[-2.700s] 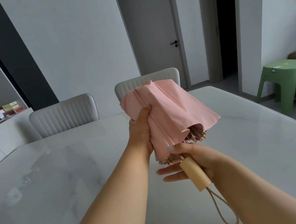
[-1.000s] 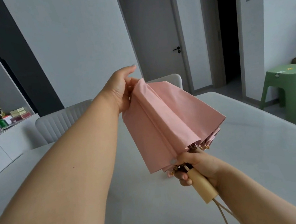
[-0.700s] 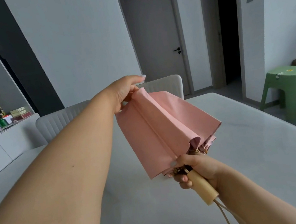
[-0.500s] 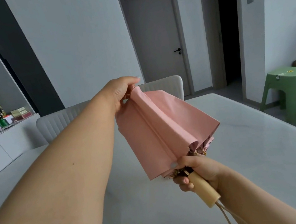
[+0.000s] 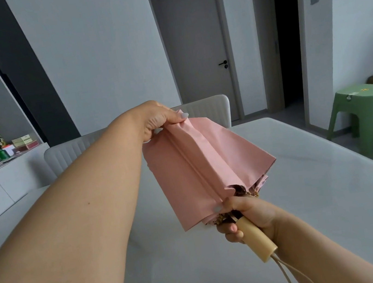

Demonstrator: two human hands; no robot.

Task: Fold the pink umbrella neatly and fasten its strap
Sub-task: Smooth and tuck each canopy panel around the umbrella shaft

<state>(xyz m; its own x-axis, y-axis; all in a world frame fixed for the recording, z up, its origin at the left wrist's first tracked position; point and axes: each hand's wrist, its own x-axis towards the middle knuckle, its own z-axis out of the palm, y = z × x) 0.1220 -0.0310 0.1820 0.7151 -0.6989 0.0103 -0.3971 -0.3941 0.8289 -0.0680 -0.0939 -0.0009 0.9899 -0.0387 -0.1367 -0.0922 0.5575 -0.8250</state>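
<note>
Where our view begins at the left, we see a shelf (image 5: 2, 161) crowded with tins, then two pale chairs (image 5: 73, 151) behind the glossy white table (image 5: 333, 192). Our left hand (image 5: 155, 119) pinches the tip of the pink umbrella (image 5: 206, 169) (held above the table), our right hand (image 5: 247, 217) grips its wooden handle (image 5: 258, 242). Rightward stand a grey door (image 5: 196, 50) and green stool (image 5: 367, 111).

Umbrella (image 5: 203, 163) held above table (image 5: 321, 193), between both hands: left hand (image 5: 155, 119) at its far end, right hand (image 5: 247, 214) at its near end on handle (image 5: 256, 240). Two chairs (image 5: 207, 109) behind table. Stool (image 5: 367, 109) far right; shelf (image 5: 3, 166) far left.
</note>
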